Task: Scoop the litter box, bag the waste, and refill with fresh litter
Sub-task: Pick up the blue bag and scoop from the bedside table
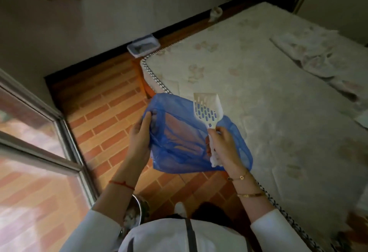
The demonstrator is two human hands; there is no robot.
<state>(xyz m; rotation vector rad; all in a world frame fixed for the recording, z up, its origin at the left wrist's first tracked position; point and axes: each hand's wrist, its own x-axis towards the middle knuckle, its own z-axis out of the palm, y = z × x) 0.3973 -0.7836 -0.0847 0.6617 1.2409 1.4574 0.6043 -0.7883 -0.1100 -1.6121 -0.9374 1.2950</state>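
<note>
Litter box (pixel 143 46), a white tray, sits well apart in the floor's far corner by the mattress, while the left hand (pixel 140 139) pinches a thin, limp blue bag's (pixel 179 146) rim and the right hand (pixel 223 148) grips a light, rigid slotted scoop (pixel 207 110) by its handle, probably with the opposite rim.

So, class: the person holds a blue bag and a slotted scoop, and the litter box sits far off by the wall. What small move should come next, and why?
Probably walk to the litter box: both hands are full, the left hand on the blue bag, the right hand on the scoop, nothing scooped yet.
</note>
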